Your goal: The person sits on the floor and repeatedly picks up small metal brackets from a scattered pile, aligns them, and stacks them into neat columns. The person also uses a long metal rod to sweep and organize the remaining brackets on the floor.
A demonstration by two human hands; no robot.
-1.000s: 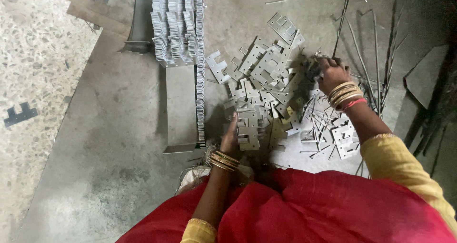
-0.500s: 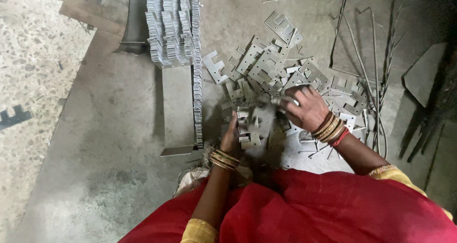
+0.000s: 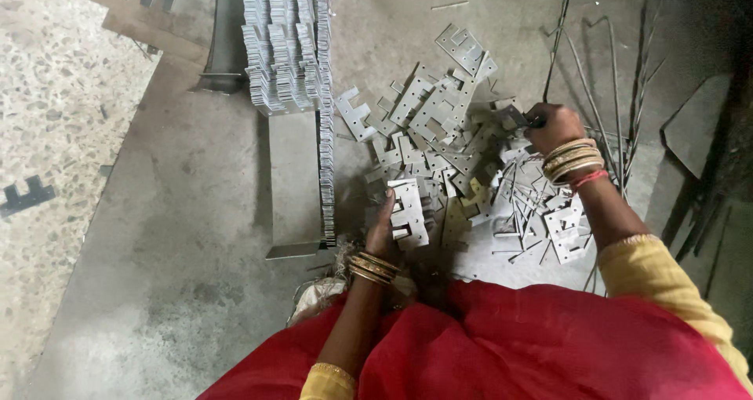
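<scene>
A stack of stamped plates [image 3: 409, 212] is gripped by the left hand [image 3: 383, 227]; a loose plate [image 3: 514, 116] from the floor pile [image 3: 439, 125] is pinched by the right hand [image 3: 553, 125].

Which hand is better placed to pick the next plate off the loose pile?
Probably the right hand: it sits over the far side of the loose pile of plates. The left hand is occupied, gripping a small stack of plates.
</scene>
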